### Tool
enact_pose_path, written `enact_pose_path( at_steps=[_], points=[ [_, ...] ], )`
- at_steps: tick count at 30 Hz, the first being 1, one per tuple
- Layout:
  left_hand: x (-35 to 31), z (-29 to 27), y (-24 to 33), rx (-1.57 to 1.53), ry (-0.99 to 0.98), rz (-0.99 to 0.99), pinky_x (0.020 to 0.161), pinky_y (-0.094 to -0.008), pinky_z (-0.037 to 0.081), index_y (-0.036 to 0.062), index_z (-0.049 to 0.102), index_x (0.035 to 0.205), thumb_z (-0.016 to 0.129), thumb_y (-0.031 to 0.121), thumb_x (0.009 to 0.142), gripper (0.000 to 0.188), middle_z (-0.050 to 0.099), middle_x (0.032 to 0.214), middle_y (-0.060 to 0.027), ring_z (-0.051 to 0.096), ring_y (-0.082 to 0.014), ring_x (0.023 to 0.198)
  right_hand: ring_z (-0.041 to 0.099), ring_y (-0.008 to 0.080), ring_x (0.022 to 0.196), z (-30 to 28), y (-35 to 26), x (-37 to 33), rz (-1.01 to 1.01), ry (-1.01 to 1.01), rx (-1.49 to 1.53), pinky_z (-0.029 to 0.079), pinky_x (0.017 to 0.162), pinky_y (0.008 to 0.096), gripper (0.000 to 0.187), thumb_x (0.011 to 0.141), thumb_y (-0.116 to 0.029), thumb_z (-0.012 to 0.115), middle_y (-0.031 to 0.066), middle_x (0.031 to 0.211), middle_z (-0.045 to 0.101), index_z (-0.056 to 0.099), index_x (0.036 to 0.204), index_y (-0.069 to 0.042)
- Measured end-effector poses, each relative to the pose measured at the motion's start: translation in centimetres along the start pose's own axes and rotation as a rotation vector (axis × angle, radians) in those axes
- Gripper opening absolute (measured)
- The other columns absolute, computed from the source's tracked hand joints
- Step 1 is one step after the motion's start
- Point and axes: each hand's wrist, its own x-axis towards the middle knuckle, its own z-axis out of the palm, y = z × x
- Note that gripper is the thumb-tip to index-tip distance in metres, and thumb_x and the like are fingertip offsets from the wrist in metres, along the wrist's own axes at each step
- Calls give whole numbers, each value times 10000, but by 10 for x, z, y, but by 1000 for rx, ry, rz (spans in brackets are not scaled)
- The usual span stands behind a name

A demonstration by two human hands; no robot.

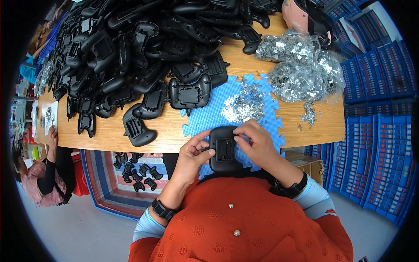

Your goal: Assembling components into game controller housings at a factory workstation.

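Note:
A black game controller shell lies at the near edge of a blue foam mat, its open battery compartment facing up. My left hand grips its left side, the thumb on the face beside the compartment. At the shell's upper right, my right hand has thumb and fingers pinched together; whatever they hold, if anything, is too small to make out. Just beyond the shell, a heap of small silvery metal pieces lies on the mat.
A large pile of black controller shells covers the table's far left. Plastic bags of metal pieces and a pink helmet stand at right. Blue bins line the right. A striped bag holds several controllers below. A co-worker's hand rests at far left.

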Motion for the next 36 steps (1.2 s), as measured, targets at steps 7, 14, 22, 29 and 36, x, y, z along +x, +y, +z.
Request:
enact_pose_path(
  at_steps=[7,14,22,29,36],
  points=[
    [-2,-1,2,-135,-72,-21,645,-162,482,38,466,1345,609,-73,855,522,607,921,-15,590,-61,756,607,190,762,-6,2,3,256,106,11,487,657,312,260,871,-202,665,80,895,602,592,1018,-1],
    [-2,3,3,-77,-77,-6,669,-183,485,36,428,1353,590,-70,865,525,581,963,-15,583,-65,811,405,40,414,-5,1,2,669,-54,794,322,381,194,178,932,-181,606,50,750,600,559,945,-10],
    [5,16,5,399,45,197,686,-212,468,22,478,1275,660,45,859,454,572,937,-35,567,-83,815,452,46,458,-3,-15,7,600,-62,733,351,402,206,174,915,-169,627,43,698,606,537,879,-24],
    [3,20,17,484,102,206,807,-255,455,-4,511,1183,538,33,849,337,593,1001,-59,556,-119,897,553,81,695,2,-29,11,416,-73,611,453,637,256,210,878,-172,669,22,747,606,557,879,6],
    [-1,6,20,-218,-47,-198,453,-195,358,30,543,1123,513,303,837,396,519,827,-18,462,-83,646,577,149,720,3,-27,9,110,-37,522,461,626,303,252,882,-199,666,61,768,601,590,1032,-13]
  ],
)
